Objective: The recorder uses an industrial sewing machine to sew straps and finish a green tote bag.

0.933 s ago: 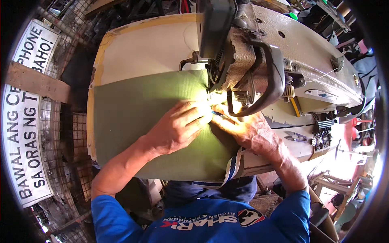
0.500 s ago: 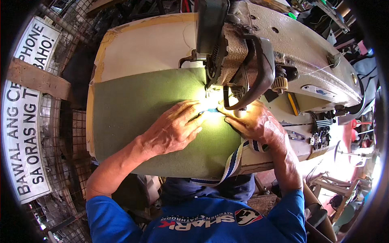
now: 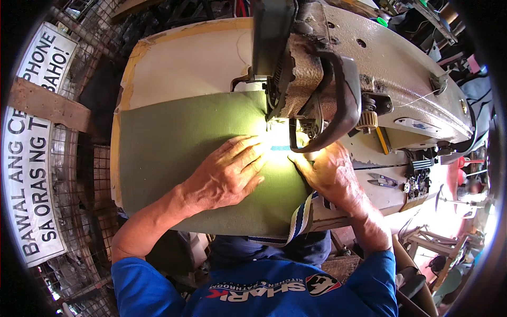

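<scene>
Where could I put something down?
On the pale tabletop between the yellow tape and green cloth, or the cloth's left part, beyond the left hand. It's crowded around the sewing machine, right hand and striped strap.

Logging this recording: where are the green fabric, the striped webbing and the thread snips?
Green fabric (image 3: 163,153), head view: its broad left area.
Striped webbing (image 3: 301,216), head view: its loose lower stretch.
Thread snips (image 3: 388,182), head view: near their middle.
</scene>
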The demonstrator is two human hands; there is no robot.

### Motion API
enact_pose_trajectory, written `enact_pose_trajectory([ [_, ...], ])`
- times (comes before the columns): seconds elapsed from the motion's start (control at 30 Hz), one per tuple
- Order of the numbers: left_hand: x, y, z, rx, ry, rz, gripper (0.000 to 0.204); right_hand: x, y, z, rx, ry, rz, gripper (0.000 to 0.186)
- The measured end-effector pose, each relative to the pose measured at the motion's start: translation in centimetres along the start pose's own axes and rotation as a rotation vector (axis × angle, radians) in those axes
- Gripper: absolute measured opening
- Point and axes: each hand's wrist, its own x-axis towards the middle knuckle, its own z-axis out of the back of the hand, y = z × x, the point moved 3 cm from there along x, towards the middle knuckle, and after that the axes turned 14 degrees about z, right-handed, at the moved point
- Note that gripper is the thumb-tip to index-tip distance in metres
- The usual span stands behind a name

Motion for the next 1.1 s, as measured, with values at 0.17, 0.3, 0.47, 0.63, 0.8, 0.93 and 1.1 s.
enact_pose_trajectory([
  [0.17,-0.2,-0.3,0.2,-0.024,0.031,0.026,0.055,0.2,0.5,-0.2,0.073,0.054,0.074,0.030],
  [0.3,-0.3,-0.4,0.4,-0.036,0.077,0.048,0.066,-0.2,2.2,0.3,-0.049,0.154,0.389,0.046],
  [0.47,-0.4,-0.3,0.2,-0.031,0.110,0.053,0.067,-0.2,2.4,0.5,-0.101,0.173,0.406,0.051],
  [0.63,-0.5,-0.3,0.2,-0.029,0.101,0.050,0.066,-0.1,1.9,0.3,-0.084,0.177,0.383,0.049],
  [0.8,-0.5,-0.1,0.1,-0.030,0.102,0.047,0.066,-0.2,0.7,-0.1,-0.137,0.151,0.304,0.048],
  [0.93,-0.7,0.0,-0.1,-0.036,0.102,0.054,0.065,-0.4,-0.1,-0.1,-0.183,0.134,0.355,0.042],
  [1.1,-0.9,0.3,-0.1,-0.047,0.090,0.041,0.064,-0.6,0.0,0.4,-0.136,0.310,0.291,0.034],
])
